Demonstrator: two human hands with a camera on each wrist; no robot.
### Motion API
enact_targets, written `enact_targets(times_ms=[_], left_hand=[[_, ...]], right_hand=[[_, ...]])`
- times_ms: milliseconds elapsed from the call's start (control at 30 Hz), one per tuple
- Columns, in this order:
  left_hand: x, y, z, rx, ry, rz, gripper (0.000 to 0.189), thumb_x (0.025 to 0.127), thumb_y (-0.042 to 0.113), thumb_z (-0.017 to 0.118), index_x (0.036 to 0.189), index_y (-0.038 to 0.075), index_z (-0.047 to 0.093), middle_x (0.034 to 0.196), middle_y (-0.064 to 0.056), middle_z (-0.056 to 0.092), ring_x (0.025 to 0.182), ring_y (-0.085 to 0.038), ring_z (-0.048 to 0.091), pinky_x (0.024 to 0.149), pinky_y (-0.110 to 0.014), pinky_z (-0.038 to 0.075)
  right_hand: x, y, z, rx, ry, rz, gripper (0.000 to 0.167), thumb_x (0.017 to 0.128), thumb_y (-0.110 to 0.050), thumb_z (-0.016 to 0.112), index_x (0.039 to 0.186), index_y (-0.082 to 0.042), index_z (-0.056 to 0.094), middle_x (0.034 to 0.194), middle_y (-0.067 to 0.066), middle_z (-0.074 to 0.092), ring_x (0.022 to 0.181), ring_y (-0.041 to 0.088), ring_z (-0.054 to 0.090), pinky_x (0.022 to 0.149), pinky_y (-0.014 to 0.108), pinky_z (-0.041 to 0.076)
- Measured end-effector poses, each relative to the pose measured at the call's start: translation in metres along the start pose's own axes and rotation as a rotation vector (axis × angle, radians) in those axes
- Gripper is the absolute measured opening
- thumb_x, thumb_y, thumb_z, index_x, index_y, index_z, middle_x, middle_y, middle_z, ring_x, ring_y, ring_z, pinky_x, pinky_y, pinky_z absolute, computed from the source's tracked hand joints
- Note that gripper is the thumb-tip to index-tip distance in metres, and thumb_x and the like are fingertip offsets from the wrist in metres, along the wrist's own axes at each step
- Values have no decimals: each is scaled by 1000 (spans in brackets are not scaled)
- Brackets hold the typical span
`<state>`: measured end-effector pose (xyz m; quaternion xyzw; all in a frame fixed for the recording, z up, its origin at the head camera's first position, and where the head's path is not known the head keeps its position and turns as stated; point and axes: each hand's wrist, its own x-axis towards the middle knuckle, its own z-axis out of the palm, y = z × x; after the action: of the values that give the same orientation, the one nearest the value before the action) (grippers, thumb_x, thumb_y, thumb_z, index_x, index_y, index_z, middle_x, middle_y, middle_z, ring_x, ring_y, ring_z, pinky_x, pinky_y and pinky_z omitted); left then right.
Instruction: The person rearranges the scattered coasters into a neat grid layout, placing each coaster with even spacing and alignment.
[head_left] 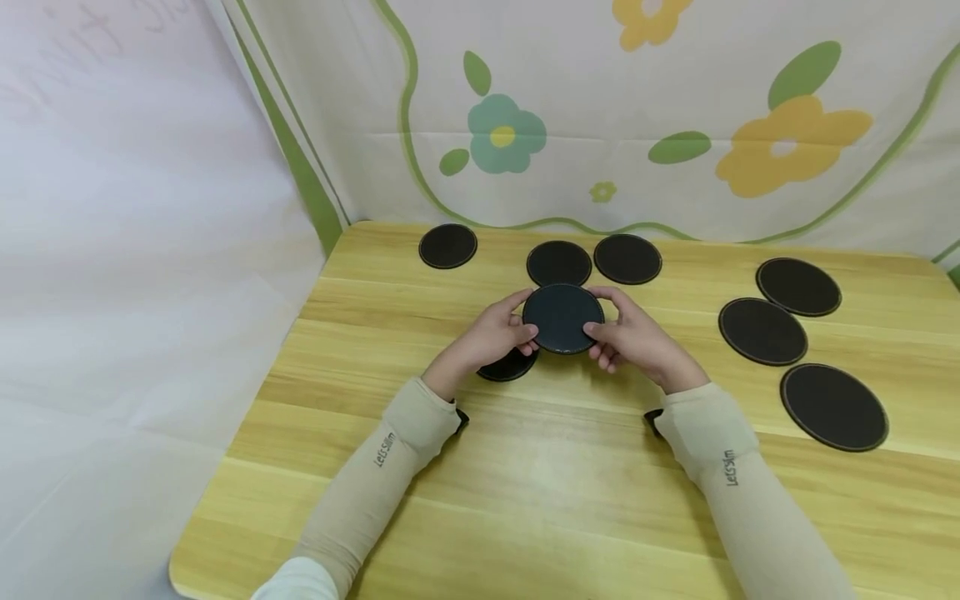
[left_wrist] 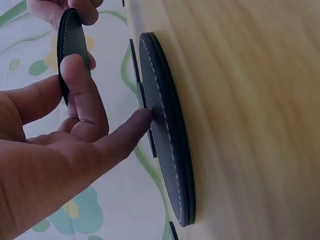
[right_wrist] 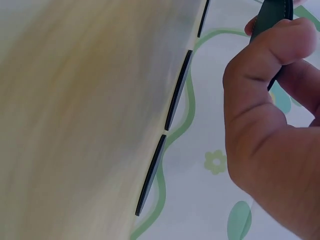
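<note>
A round black coaster [head_left: 563, 319] with a stitched rim is held up above the table between both hands. My left hand [head_left: 501, 332] pinches its left edge, thumb on the face. On the opposite edge my right hand [head_left: 637, 337] grips it the same way. The left wrist view has the held coaster [left_wrist: 75, 42] edge-on, with the thumb against it. Below the left hand lies another black coaster [head_left: 510, 367], partly hidden in the head view; its edge [left_wrist: 170, 135] looks layered up close. In the right wrist view, fingers curl around the held coaster [right_wrist: 272, 22].
Black coasters lie along the table's back edge: one at far left [head_left: 447, 246] and two near the middle, a left one [head_left: 558, 263] and a right one [head_left: 628, 258]. Three more [head_left: 762, 331] lie at right. A flowered curtain [head_left: 570, 183] hangs behind the wooden table [head_left: 540, 517].
</note>
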<state>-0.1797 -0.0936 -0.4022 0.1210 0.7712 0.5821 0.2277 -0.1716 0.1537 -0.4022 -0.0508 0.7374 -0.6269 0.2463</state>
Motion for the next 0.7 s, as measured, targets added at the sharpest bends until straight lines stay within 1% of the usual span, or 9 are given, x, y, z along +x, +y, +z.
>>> enact_targets(times_ms=[167, 400, 567, 700], left_hand=[[0, 0, -1, -5, -3, -19, 68, 104, 1, 54, 162, 6, 19, 87, -16, 69, 78, -24, 68, 89, -33, 54], [2, -2, -3, -22, 6, -37, 67, 104, 2, 55, 162, 10, 22, 88, -15, 69, 76, -21, 67, 91, -33, 53], [1, -1, -4, -23, 2, -42, 67, 104, 3, 55, 162, 10, 23, 89, -15, 70, 76, -21, 67, 92, -35, 52], [1, -1, -4, -29, 6, -54, 66, 104, 3, 55, 161, 10, 23, 91, -15, 69, 76, -21, 67, 95, -35, 51]], right_hand=[[2, 0, 1, -10, 0, 6, 63, 105, -7, 51, 158, -14, 18, 67, 14, 62, 49, 18, 56, 48, 30, 50], [1, -2, 2, -6, -12, 10, 65, 105, -8, 51, 159, -14, 15, 67, 13, 63, 49, 17, 56, 49, 30, 50], [0, -3, 3, -1, -13, 18, 65, 105, -8, 51, 159, -14, 14, 67, 13, 62, 49, 17, 56, 49, 30, 49], [0, -3, 5, -4, -10, 18, 64, 106, -9, 51, 158, -15, 14, 67, 13, 62, 50, 17, 56, 49, 30, 49]])
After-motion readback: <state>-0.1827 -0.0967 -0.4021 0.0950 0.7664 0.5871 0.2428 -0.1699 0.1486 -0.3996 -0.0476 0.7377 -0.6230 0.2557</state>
